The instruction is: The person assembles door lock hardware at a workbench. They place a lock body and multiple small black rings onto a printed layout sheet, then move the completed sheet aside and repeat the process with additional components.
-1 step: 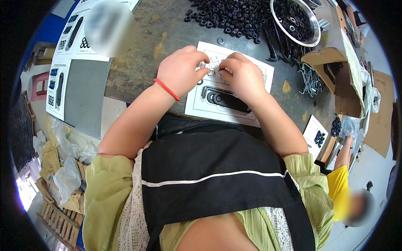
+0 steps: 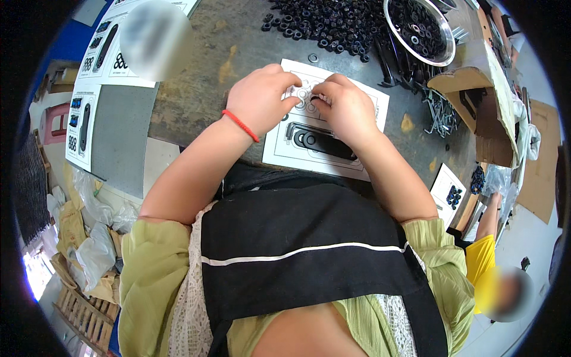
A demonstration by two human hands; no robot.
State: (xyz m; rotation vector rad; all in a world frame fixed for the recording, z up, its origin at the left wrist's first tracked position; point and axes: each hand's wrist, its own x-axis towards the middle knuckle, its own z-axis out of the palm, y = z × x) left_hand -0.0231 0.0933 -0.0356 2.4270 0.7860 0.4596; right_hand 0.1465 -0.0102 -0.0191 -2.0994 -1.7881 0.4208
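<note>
A white printed card [image 2: 275, 146] lies on the worn dark table in front of me, with ring outlines and a long black part shown on it. I cannot tell whether this black part [image 2: 326, 144] is printed or real. My right hand [image 2: 349, 110] is over the card's upper middle, thumb and forefinger pinched on a small dark washer [image 2: 314, 98]. Across from it, over the card's left side, my left hand [image 2: 262, 97] has thumb and forefinger curved with a gap between them. A red cord bracelet [image 2: 241, 125] circles my left wrist.
Beyond the card lies a heap of black nuts [image 2: 333, 27], with a loose washer [image 2: 313, 58] nearby. A metal bowl [image 2: 450, 59] of dark washers, loose hex keys [image 2: 441, 113] and a cardboard box [image 2: 461, 80] stand at right. Printed sheets [image 2: 110, 71] are left. Someone in yellow [image 2: 480, 262] is at lower right.
My left hand has shifted very slightly to the right and away from me. The right hand stays in nearly the same place.
</note>
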